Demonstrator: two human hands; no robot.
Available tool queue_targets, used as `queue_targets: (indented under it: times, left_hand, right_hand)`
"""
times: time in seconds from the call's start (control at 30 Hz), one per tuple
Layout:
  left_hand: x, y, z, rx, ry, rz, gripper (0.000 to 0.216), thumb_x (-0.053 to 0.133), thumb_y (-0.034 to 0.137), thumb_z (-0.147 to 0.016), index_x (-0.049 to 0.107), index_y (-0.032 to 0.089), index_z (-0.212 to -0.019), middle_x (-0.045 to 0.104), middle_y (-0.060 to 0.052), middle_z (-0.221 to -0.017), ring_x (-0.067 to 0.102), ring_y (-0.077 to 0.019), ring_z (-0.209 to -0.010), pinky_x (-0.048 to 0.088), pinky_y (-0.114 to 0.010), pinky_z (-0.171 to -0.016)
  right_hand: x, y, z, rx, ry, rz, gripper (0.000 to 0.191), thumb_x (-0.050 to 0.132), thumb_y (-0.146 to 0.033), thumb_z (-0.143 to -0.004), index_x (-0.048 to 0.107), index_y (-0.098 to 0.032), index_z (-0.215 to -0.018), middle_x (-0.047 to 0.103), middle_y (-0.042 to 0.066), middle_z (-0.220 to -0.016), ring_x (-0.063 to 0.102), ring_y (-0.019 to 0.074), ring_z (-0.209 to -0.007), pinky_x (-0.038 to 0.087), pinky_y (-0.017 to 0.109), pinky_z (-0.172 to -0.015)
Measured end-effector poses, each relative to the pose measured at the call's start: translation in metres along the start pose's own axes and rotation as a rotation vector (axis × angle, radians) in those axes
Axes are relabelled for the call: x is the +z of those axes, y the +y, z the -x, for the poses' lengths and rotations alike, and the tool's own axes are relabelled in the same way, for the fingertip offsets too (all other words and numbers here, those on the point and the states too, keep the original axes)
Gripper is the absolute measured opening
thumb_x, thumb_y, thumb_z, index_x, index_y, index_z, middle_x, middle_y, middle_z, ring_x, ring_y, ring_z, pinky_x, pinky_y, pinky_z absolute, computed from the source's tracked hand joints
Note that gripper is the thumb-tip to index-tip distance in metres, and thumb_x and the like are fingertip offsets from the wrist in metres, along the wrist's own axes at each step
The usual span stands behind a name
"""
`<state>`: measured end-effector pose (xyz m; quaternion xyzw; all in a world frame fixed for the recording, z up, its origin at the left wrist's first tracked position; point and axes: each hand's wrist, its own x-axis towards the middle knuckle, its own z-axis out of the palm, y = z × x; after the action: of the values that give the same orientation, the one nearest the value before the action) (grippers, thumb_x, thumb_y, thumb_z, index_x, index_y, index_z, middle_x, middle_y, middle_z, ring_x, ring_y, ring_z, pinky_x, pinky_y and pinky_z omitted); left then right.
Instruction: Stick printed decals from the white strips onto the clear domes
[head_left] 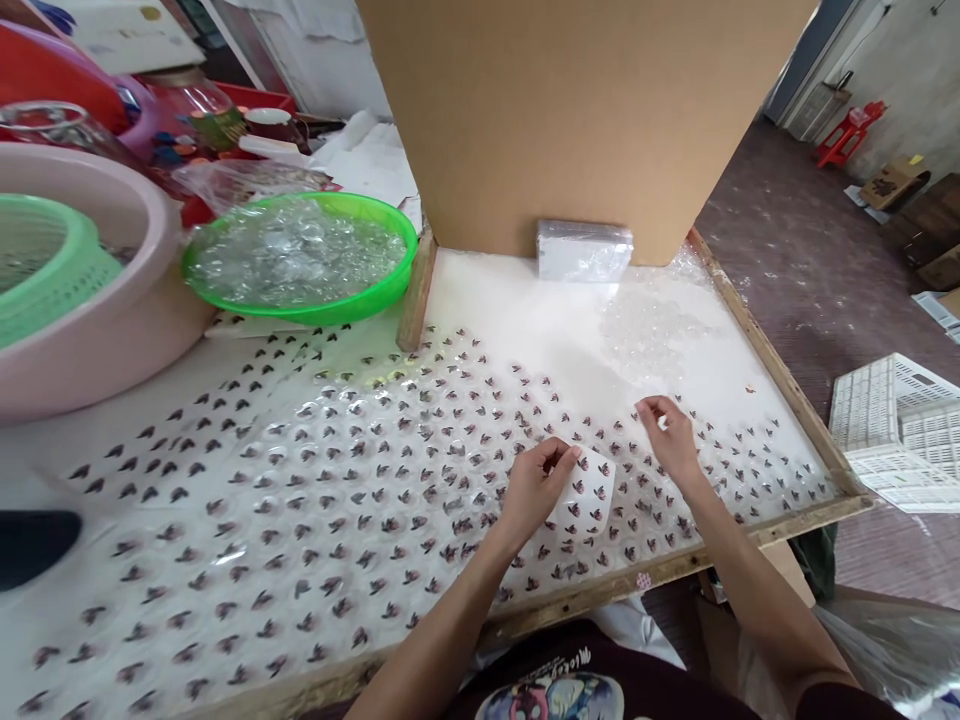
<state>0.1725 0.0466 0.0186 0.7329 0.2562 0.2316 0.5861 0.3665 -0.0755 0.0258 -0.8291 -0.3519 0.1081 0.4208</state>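
Between thumb and fingers, my left hand (536,485) holds a small white sticker sheet (598,490) printed with rows of dark motifs. To its right, my right hand (671,440) hovers over the table with thumb and forefinger pinched together. Whatever is in that pinch, if anything, is too small to make out. Beneath both hands, many clear round pieces (390,523) lie spread in rows, each bearing a dark motif. Further back on the right, plain clear pieces (649,330) are scattered on the white tabletop (495,290).
A tall cardboard sheet (585,110) stands at the back, with a wrapped stack (585,255) against it. On the left are a green basin (375,290) of clear plastic pieces and a pink tub (112,370). Wooden strips (780,370) edge the table. White crates (866,410) sit on the floor.
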Motion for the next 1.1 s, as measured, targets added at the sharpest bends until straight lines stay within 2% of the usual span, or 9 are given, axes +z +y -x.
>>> queue_targets:
  times: [0.1,0.17,0.3,0.4,0.53,0.63,0.83,0.97,1.1]
  left_hand:
    - [0.000,0.000,0.000,0.009,0.032,0.006,0.035,0.053,0.042,-0.091,0.052,0.018,-0.065,0.043,0.003,-0.057,0.038,-0.0115,-0.054,0.031,-0.024,-0.052]
    - [0.000,0.002,0.000,0.021,0.030,0.018,0.032,0.054,0.040,-0.091,0.055,0.018,-0.068,0.047,0.003,-0.059,0.041,-0.0117,-0.056,0.032,-0.024,-0.053]
    - [0.001,0.005,0.002,0.049,-0.059,0.075,0.021,0.057,0.038,-0.090,0.063,0.017,-0.089,0.059,0.000,-0.069,0.049,-0.0130,-0.063,0.038,-0.023,-0.057]
    - [0.002,0.006,0.003,0.010,-0.083,0.099,0.023,0.055,0.038,-0.091,0.060,0.017,-0.081,0.052,0.002,-0.062,0.045,-0.0114,-0.055,0.035,-0.022,-0.052]
    - [0.003,0.005,0.003,-0.043,-0.007,0.085,0.030,0.055,0.038,-0.091,0.051,0.018,-0.069,0.040,0.005,-0.055,0.037,-0.0099,-0.050,0.030,-0.022,-0.049]
    - [0.003,0.005,0.003,-0.023,0.015,0.053,0.032,0.055,0.038,-0.091,0.048,0.019,-0.066,0.039,0.005,-0.055,0.035,-0.0099,-0.050,0.029,-0.023,-0.050]
    - [0.002,0.003,0.002,0.027,0.006,0.017,0.032,0.054,0.038,-0.092,0.049,0.019,-0.067,0.040,0.005,-0.057,0.036,-0.0106,-0.053,0.029,-0.023,-0.053]
    - [0.003,0.001,0.002,0.034,0.004,0.001,0.033,0.054,0.039,-0.092,0.049,0.019,-0.067,0.042,0.004,-0.058,0.037,-0.0109,-0.054,0.029,-0.024,-0.053]
    - [0.003,0.000,0.002,-0.001,0.040,0.005,0.035,0.053,0.040,-0.092,0.047,0.019,-0.066,0.038,0.005,-0.055,0.034,-0.0104,-0.051,0.028,-0.024,-0.052]
  right_hand:
    - [0.004,-0.031,0.027,-0.063,-0.372,-0.185,0.025,0.059,-0.047,-0.086,0.063,-0.024,-0.094,0.064,0.003,-0.090,0.059,0.0184,-0.081,0.046,0.031,-0.072]
    - [0.007,-0.041,0.037,-0.051,-0.424,-0.228,0.026,0.062,-0.048,-0.084,0.062,-0.023,-0.092,0.063,0.002,-0.085,0.057,0.0169,-0.077,0.046,0.029,-0.069]
    - [0.012,-0.044,0.040,-0.014,-0.347,-0.239,0.028,0.059,-0.049,-0.087,0.062,-0.021,-0.081,0.061,0.001,-0.073,0.054,0.0151,-0.068,0.043,0.027,-0.062]
    - [0.013,-0.042,0.040,-0.049,-0.325,-0.231,0.025,0.058,-0.046,-0.089,0.065,-0.022,-0.085,0.064,0.002,-0.078,0.057,0.0160,-0.071,0.044,0.028,-0.065]
    - [0.014,-0.041,0.043,-0.161,-0.238,-0.170,0.019,0.058,-0.041,-0.091,0.064,-0.023,-0.090,0.066,0.004,-0.086,0.057,0.0171,-0.074,0.045,0.032,-0.074]
    - [0.015,-0.038,0.043,-0.233,-0.191,-0.114,0.018,0.056,-0.040,-0.092,0.062,-0.024,-0.087,0.063,0.004,-0.085,0.055,0.0178,-0.074,0.045,0.034,-0.075]
    - [0.016,-0.034,0.043,-0.275,-0.202,-0.032,0.015,0.057,-0.038,-0.093,0.064,-0.024,-0.093,0.065,0.004,-0.086,0.055,0.0179,-0.074,0.043,0.036,-0.077]
    - [0.017,-0.036,0.047,-0.336,-0.090,0.040,0.013,0.060,-0.035,-0.092,0.063,-0.023,-0.086,0.064,0.003,-0.083,0.055,0.0181,-0.075,0.040,0.038,-0.081]
    - [0.017,-0.040,0.047,-0.307,-0.041,-0.063,0.014,0.059,-0.033,-0.092,0.061,-0.024,-0.082,0.059,0.001,-0.076,0.053,0.0170,-0.072,0.041,0.036,-0.078]
